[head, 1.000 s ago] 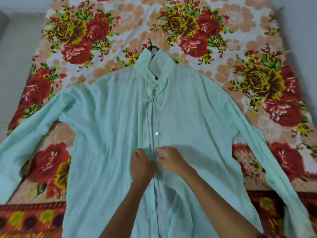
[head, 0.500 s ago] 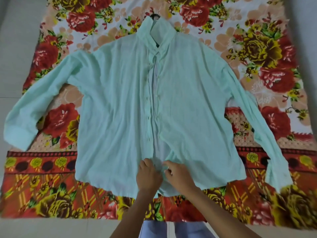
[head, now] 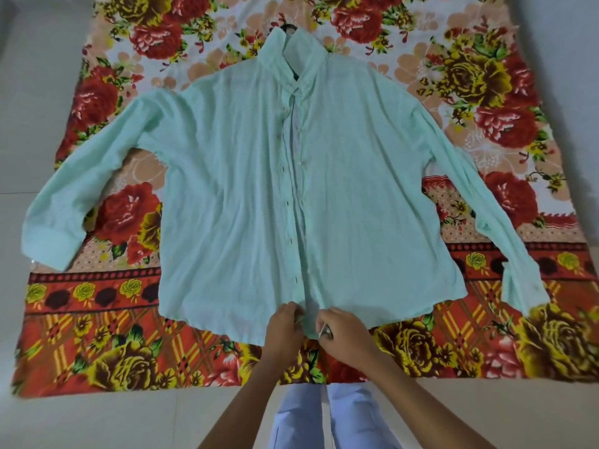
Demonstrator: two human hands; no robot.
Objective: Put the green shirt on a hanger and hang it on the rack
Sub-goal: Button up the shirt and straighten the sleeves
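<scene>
— What are the hands holding?

— The left hand and right hand pinch the bottom hem of the green shirt, each closed on one side of the front opening, just beside each other.

— And the shirt?

— Spread flat, front up, away from the hands on the floral blanket. At the far end, a dark hanger hook peeks above the collar.

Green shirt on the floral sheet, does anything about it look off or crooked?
Mostly tidy. The green shirt lies flat, sleeves spread, both hands at its hem. The front placket gapes in the middle, and the collar stands up, with a dark hanger hook poking out.
</scene>
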